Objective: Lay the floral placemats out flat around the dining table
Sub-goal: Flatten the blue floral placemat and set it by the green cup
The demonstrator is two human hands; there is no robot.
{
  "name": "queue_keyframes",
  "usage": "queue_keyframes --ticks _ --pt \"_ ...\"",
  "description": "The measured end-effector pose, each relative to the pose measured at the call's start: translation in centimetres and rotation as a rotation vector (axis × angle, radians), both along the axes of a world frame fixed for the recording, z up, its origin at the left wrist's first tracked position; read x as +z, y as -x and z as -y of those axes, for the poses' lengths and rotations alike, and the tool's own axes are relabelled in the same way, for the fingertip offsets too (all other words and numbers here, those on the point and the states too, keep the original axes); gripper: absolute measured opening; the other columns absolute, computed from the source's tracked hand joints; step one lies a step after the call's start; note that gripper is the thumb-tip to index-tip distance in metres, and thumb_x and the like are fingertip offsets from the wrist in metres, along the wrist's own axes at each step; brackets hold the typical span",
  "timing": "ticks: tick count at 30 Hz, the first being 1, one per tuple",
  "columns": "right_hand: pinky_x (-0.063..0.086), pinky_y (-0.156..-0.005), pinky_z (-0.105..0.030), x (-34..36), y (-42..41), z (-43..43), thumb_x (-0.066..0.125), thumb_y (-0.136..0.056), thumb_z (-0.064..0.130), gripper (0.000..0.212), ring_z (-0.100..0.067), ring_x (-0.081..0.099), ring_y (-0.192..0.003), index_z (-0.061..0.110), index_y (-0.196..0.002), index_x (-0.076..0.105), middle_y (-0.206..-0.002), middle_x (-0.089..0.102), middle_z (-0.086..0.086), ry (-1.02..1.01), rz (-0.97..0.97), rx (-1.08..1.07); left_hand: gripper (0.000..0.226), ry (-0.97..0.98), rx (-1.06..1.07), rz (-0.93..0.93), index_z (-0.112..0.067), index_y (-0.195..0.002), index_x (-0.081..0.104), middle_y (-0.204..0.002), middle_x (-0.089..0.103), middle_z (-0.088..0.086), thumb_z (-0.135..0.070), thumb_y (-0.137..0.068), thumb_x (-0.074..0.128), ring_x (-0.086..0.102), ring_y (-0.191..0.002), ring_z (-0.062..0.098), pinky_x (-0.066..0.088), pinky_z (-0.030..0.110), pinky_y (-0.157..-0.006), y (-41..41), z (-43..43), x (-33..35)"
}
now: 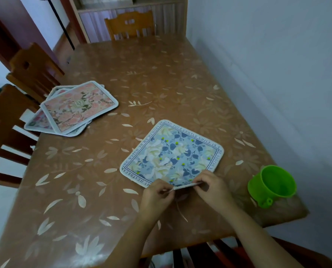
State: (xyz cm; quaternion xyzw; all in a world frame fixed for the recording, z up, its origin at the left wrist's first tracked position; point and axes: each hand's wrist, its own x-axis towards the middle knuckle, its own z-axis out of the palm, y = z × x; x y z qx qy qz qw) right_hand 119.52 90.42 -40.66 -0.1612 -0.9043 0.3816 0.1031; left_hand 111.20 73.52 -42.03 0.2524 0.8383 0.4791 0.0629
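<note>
Both hands pinch the near edge of the blue floral placemat, left hand and right hand each with its grip clamped on that rim, likely to square it to the desk's near edge. The remaining placemats sit stacked by the left edge.

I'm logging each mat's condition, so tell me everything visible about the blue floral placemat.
The blue floral placemat is roughly square with rounded corners, a pale trim and a border of printed lettering around blue and cream flowers. It looks like soft fabric. It lies turned diamond-wise on the table, its near corner pinched and lifted by the left hand and right hand.
</note>
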Motion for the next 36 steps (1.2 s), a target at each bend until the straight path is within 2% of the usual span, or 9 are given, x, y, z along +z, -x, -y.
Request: queue_keyframes --ticks 2,5,9,17,23,26,29,32,36 --pt "0.045 -0.069 -0.010 0.9 -0.2 1.1 0.070 -0.075 0.013 0.011 -0.001 0.055 -0.076 0.022 -0.079 0.064 -0.080 0.058 0.011 -0.013 -0.014 0.070 0.015 -0.016 -0.021 0.008 -0.011 -0.066 0.068 -0.066 0.057 -0.008 0.004 -0.066 0.074 0.055 -0.068 -0.003 0.041 0.007 -0.060 0.0 -0.6 -0.1" --pt "0.038 -0.068 -0.005 1.7 -0.2 2.1 0.069 -0.077 0.009 0.004 -0.006 0.054 -0.074 0.008 -0.079 0.066 -0.079 0.060 -0.002 0.060 -0.017 0.078 0.015 -0.017 -0.084 0.044 -0.018 -0.068 0.069 -0.069 0.059 -0.005 -0.004 -0.069 0.075 0.056 -0.069 0.002 0.044 0.015 -0.061 -0.3 -1.3 -0.2" --pt "0.025 -0.071 0.007 1.9 -0.6 1.9 0.071 -0.075 0.008 0.005 0.011 0.047 -0.074 0.010 -0.074 0.067 -0.076 0.064 -0.004 0.018 -0.027 0.041 0.015 0.000 -0.134 0.056 -0.021 -0.070 0.068 -0.071 0.058 -0.009 -0.008 -0.070 0.076 0.056 -0.071 0.003 0.045 0.016 -0.062 0.0 -1.3 -0.6" --pt "0.048 -0.081 -0.049 0.2 -1.9 -0.4 0.073 -0.071 0.017 0.018 -0.006 0.060 -0.077 0.030 -0.077 0.062 -0.073 0.059 0.021 0.071 0.049 -0.049 0.011 0.129 -0.117 -0.018 -0.011 -0.073 0.071 -0.070 0.055 -0.013 -0.001 -0.069 0.075 0.053 -0.064 0.001 0.037 0.001 -0.063 2.1 0.3 -2.0" --pt "0.039 -0.093 -0.041 -0.7 -1.9 -0.2 0.072 -0.073 0.023 0.014 0.003 0.056 -0.074 0.032 -0.072 0.061 -0.074 0.059 0.020 -0.010 0.130 -0.033 0.008 0.179 -0.089 -0.004 -0.010 -0.068 0.072 -0.062 0.050 -0.017 -0.003 -0.067 0.076 0.052 -0.062 0.008 0.036 0.002 -0.059 2.3 0.5 -1.5" --pt "0.037 -0.075 -0.007 -0.4 -1.4 0.2 0.075 -0.072 0.010 0.014 0.011 0.053 -0.070 0.021 -0.070 0.066 -0.074 0.059 0.013 0.009 0.061 -0.007 0.009 0.188 -0.061 0.006 -0.011 -0.066 0.071 -0.061 0.051 -0.016 -0.003 -0.067 0.075 0.054 -0.061 0.010 0.036 0.004 -0.057 2.0 1.3 -1.2" --pt "0.028 -0.069 0.006 0.4 -0.8 0.7 0.072 -0.073 0.005 0.008 0.025 0.045 -0.072 0.011 -0.073 0.067 -0.077 0.063 0.003 -0.002 0.019 0.027 0.012 0.199 -0.001 0.025 -0.014 -0.064 0.068 -0.059 0.050 -0.015 -0.006 -0.067 0.076 0.052 -0.058 0.007 0.037 0.005 -0.054 1.0 2.4 -0.9" --pt "0.029 -0.065 0.008 1.3 -0.3 1.1 0.069 -0.075 0.003 0.008 0.024 0.046 -0.074 0.010 -0.074 0.066 -0.077 0.062 0.000 0.015 0.002 0.079 0.010 0.206 0.076 0.044 -0.013 -0.066 0.068 -0.061 0.050 -0.013 -0.007 -0.069 0.075 0.056 -0.062 0.013 0.036 0.011 -0.053 0.2 3.0 -0.7" --pt "0.040 -0.069 -0.011 1.6 1.0 2.5 0.068 -0.078 0.010 0.003 -0.005 0.054 -0.076 0.012 -0.080 0.066 -0.080 0.058 0.003 0.001 0.025 0.256 0.007 0.176 0.090 0.008 -0.010 -0.069 0.068 -0.065 0.050 -0.009 -0.008 -0.069 0.075 0.054 -0.064 0.014 0.036 0.015 -0.056 -0.2 2.6 0.3"
